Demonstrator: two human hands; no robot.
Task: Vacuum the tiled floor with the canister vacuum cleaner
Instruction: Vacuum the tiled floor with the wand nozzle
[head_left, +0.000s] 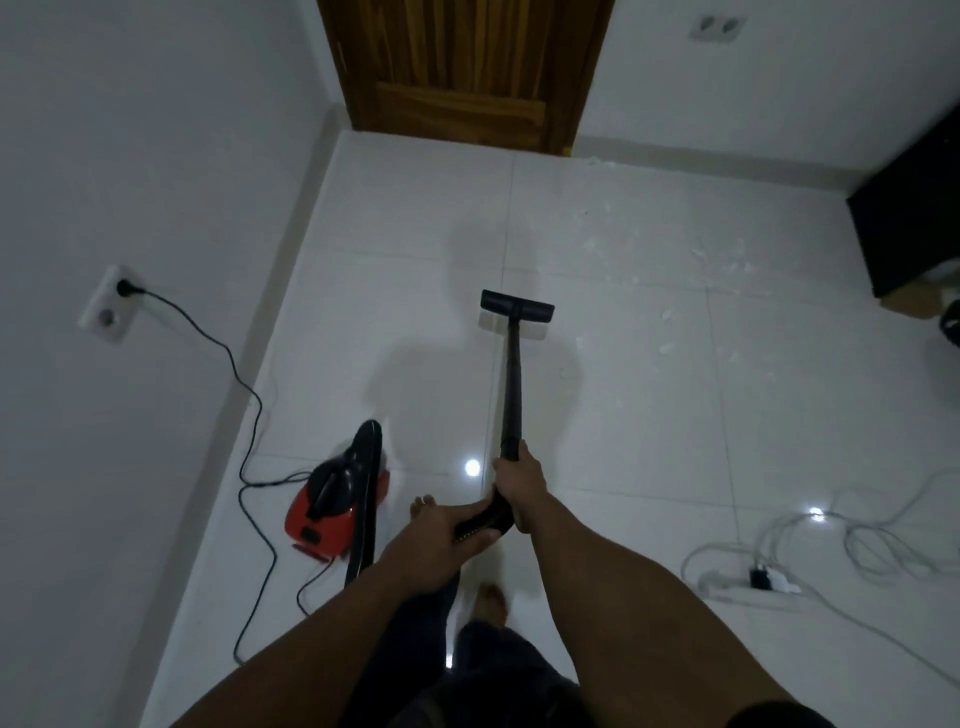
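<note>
Right now both your hands are on the vacuum's black wand (511, 374). Your right hand (521, 483) is wrapped round its near end, and your left hand (448, 538) is curled round the ribbed black handle piece just behind it, the two hands almost touching. The wand slopes away from you to the floor nozzle (517, 306), which sits flat on the white tiled floor (649, 426), straddling a grout line out in front of you.

The red canister (324, 506) stands on the floor to your left, close to the wall, with its black hose (365, 519) arching over it and coming back towards your left arm. Its black power cord (248, 410) runs from a plug (124, 287) in the wall socket (106, 304), hangs down the wall and lies in loose curves on the tiles around the canister, near your left side.

White scraps of debris (719, 262) are scattered ahead and to the right of the nozzle, thickest towards the black furniture (914, 208) in the far right corner. On your right, a white power strip (743, 584) with a black adapter (759, 577) lies on the floor, and white cables (857, 535) loop loosely around it. A wooden door (462, 67) stands straight ahead, beyond the nozzle. Your bare feet (491, 603) stand just under your hands.
</note>
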